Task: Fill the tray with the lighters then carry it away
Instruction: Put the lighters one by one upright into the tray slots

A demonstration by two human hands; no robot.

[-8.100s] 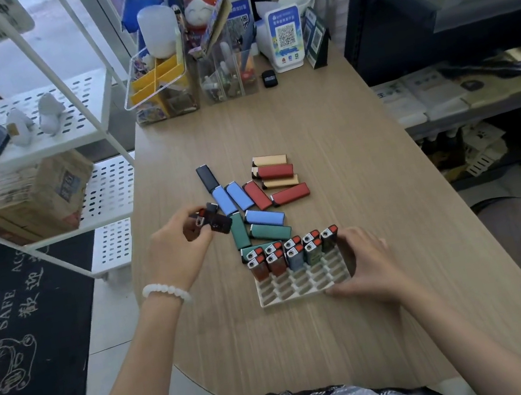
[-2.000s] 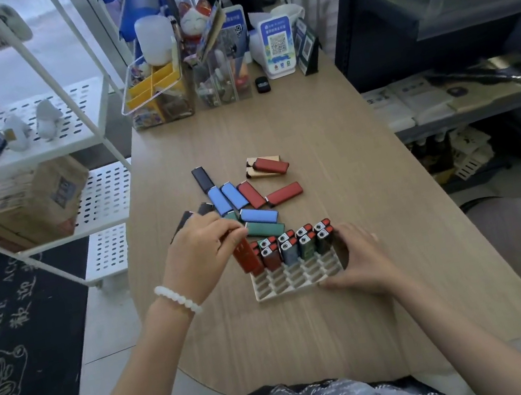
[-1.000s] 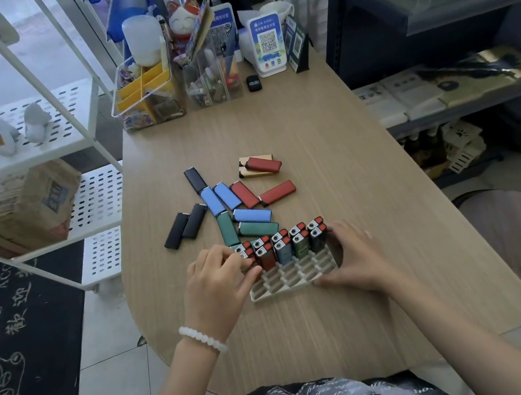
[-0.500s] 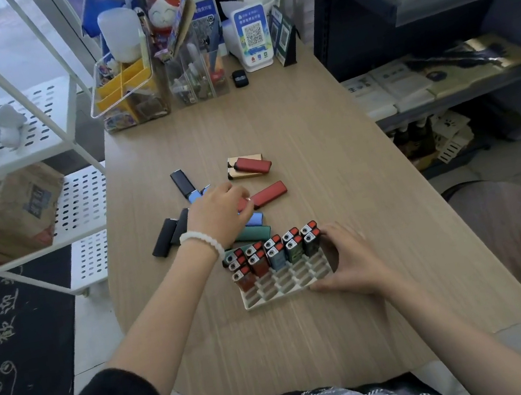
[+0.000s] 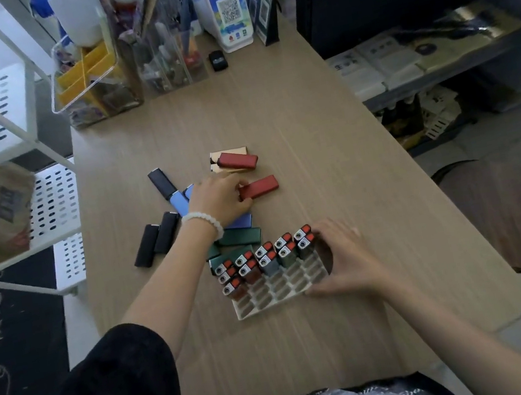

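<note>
Now I see the tray, a pale moulded plastic grid of small rounded pockets, lying flat on the wood-grain table near the front edge. Its far rows hold upright lighters with red caps and metal tops; I count about 11, and the near pockets have nothing in them. My right hand rests against the right edge of the tray with relaxed, spread fingers, grasping nothing. My left hand, with a white bead bracelet on the wrist, reaches over the loose pile beyond the tray. Its fingers are curled next to a matte red lighter, but I cannot tell if they grasp it or another one hidden under the palm. Blue lighters and green lighters are partly covered by this arm. 2 black lighters lie apart at the left. Another red one lies on top of gold lighters. The back of the table is blurred.
</note>
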